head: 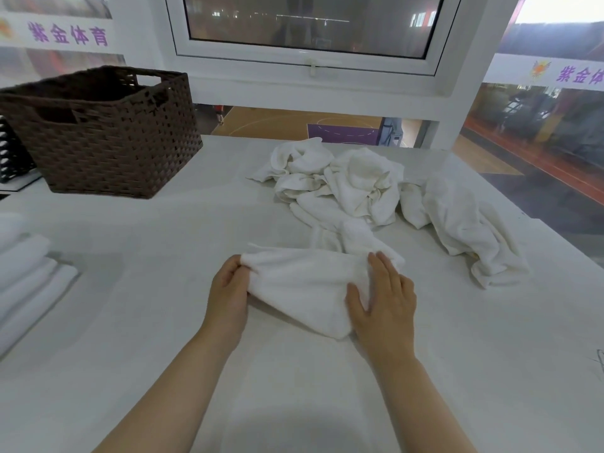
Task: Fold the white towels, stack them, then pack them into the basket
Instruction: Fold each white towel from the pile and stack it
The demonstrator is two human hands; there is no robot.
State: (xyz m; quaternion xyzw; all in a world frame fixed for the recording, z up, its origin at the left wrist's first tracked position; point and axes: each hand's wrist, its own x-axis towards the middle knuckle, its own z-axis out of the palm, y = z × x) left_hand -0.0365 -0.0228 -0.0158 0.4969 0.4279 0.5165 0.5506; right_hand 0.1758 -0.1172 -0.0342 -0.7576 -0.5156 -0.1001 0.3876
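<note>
A partly folded white towel (304,286) lies on the white table (157,289) in front of me. My left hand (228,292) pinches its left edge, lifting that corner a little. My right hand (380,299) lies flat on the towel's right side, fingers straight, pressing it down. Behind it sits a pile of crumpled white towels (369,191). A stack of folded white towels (26,273) rests at the far left. The brown woven basket (108,138) stands at the back left, its inside mostly hidden.
A black-and-white slatted container (11,152) stands left of the basket. A window (307,24) and glass panels run behind the table. The table's right edge (536,220) slants away towards the far right.
</note>
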